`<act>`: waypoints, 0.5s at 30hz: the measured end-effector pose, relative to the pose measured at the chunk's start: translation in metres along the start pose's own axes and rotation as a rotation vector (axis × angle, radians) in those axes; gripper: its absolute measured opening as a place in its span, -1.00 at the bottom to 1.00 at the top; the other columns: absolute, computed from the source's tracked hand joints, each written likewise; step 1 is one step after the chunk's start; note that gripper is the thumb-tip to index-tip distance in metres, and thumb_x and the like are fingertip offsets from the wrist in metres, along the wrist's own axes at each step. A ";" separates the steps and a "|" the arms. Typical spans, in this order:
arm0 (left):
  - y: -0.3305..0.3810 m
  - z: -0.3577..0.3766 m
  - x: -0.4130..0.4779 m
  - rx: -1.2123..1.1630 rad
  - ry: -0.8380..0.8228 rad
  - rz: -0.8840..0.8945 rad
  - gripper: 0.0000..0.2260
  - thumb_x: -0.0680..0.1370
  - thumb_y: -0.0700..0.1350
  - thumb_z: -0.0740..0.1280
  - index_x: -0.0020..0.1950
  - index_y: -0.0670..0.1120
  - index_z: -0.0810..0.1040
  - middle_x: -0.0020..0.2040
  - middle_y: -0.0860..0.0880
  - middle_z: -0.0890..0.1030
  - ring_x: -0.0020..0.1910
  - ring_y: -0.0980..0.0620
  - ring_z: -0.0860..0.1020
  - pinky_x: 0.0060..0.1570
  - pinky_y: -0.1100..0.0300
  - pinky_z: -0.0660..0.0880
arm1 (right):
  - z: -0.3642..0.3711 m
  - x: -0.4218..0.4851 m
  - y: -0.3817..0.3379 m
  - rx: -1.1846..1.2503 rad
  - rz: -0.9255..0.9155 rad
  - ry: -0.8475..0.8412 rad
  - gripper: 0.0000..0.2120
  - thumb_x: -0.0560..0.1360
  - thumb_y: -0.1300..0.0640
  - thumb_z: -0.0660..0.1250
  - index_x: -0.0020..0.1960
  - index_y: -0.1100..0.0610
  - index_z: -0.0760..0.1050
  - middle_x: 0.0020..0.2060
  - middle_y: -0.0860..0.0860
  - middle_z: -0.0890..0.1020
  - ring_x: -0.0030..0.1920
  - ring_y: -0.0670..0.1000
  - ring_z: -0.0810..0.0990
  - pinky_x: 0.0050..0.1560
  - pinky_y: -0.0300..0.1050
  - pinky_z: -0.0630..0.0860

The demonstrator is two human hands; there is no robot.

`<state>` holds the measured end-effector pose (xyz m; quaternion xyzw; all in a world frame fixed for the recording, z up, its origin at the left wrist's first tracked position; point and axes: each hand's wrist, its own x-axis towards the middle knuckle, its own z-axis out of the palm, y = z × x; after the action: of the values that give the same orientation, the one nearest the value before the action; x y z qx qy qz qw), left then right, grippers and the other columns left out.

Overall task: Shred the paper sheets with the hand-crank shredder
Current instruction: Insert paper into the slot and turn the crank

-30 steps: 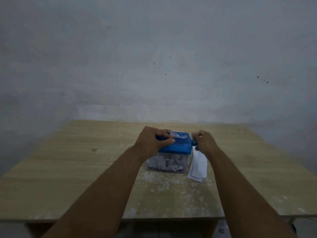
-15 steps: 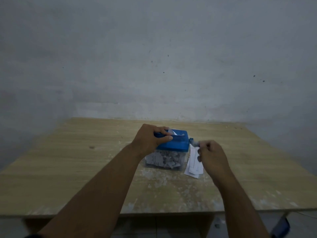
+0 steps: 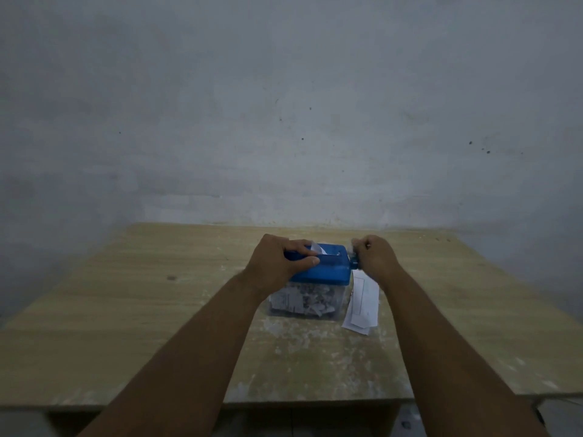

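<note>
**Both grips clamped as another turn comes round**

Our left grip [image 3: 277,263] is clamped over the left end of the blue lid of the shredder [image 3: 328,271]. The thumb lies on the near face and the fingers curl over the top beside the feed slot. Our right grip [image 3: 373,257] is closed round the crank [image 3: 354,262] at the lid's right end, knuckles about level with the lid top.

Half a second ago that right grip sat low, down beside the spare sheets [image 3: 362,302]; a second ago it was up where it is now. We read that as one full turn of the crank. Only a short white tab of the sheet [image 3: 315,247] stands out of the slot, just beside our left fingers, so this sheet looks nearly through.

The shredder stands on the bench [image 3: 157,310], midway between its left and right edges and nearer the far edge than the near one. Its clear bin [image 3: 303,302] holds a heap of shreds. The spare sheets lie flat just beside its right side. We judge that a few more turns will finish this sheet, and then the next can be fed.
</note>
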<state>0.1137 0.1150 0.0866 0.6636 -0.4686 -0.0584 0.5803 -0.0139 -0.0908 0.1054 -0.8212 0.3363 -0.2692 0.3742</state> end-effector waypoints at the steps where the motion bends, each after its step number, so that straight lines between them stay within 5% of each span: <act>1: 0.000 0.001 0.000 -0.006 0.007 0.001 -0.81 0.51 -0.15 0.60 0.11 -0.08 0.80 0.12 0.12 0.71 0.06 0.32 0.67 0.03 0.44 0.57 | 0.006 -0.003 0.008 -0.015 0.036 -0.023 -0.75 0.70 0.09 0.27 -0.05 0.23 0.55 -0.16 0.13 0.65 -0.17 0.11 0.63 -0.18 -0.03 0.53; 4: -0.001 0.002 0.000 -0.025 0.014 -0.002 -0.82 0.50 -0.15 0.61 0.10 -0.08 0.80 0.13 0.10 0.73 0.08 0.27 0.68 0.04 0.40 0.59 | 0.020 -0.022 0.036 -0.005 0.116 -0.044 -0.79 0.68 0.20 0.26 -0.12 0.16 0.54 -0.14 0.22 0.68 -0.20 0.15 0.62 -0.12 0.12 0.59; 10: -0.003 0.003 0.000 -0.021 0.017 -0.015 -0.83 0.49 -0.15 0.61 0.08 -0.07 0.81 0.09 0.16 0.71 0.07 0.29 0.67 0.02 0.41 0.58 | 0.013 -0.086 0.053 0.025 0.055 -0.007 -0.71 0.72 0.03 0.19 -0.07 0.11 0.58 -0.15 0.09 0.67 -0.14 0.10 0.66 -0.06 0.04 0.58; 15: -0.003 0.002 0.001 0.001 0.014 -0.014 -0.85 0.50 -0.13 0.61 0.07 -0.05 0.81 0.12 0.11 0.73 0.07 0.30 0.67 0.03 0.42 0.57 | -0.014 -0.111 0.032 0.004 -0.069 -0.008 -0.84 0.71 0.06 0.25 -0.02 0.00 0.55 -0.12 -0.01 0.65 -0.15 -0.02 0.62 -0.19 -0.13 0.45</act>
<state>0.1146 0.1123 0.0845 0.6675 -0.4599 -0.0572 0.5828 -0.1050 -0.0291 0.0668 -0.8325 0.3059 -0.2795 0.3677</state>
